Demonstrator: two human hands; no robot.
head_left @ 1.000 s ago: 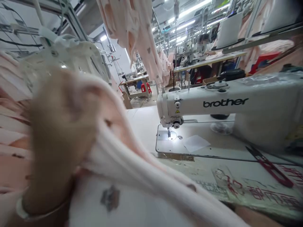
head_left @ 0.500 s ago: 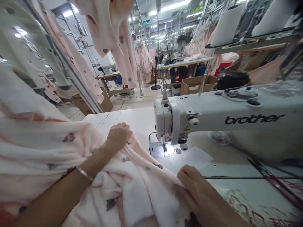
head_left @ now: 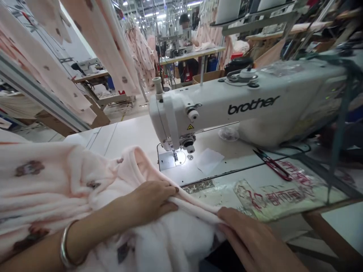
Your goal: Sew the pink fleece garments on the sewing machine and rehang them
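Note:
A pale pink fleece garment [head_left: 104, 185] with small dark printed figures spreads over the left of the table and down toward me. My left hand [head_left: 155, 198] is closed on its folded edge, thumb below and fingers above. Farther right along that same edge, my right hand [head_left: 244, 234] pinches the fabric, so the edge runs taut between both hands. Beyond the cloth stands a white sewing machine [head_left: 210, 105] marked "brother". Its lit presser foot [head_left: 175, 155] is above the needle plate, apart from the garment.
Scissors [head_left: 273, 165] lie at the right on the table, near red-marked plastic [head_left: 286, 194]. A white scrap [head_left: 210, 159] is beside the needle plate. Similar garments [head_left: 104, 45] hang at the upper left. Another person [head_left: 185, 36] sits at a machine in the background.
My left hand has slid right and nearer along the garment's edge, closer to my right hand. The view has turned right, showing more of the machine and scissors.

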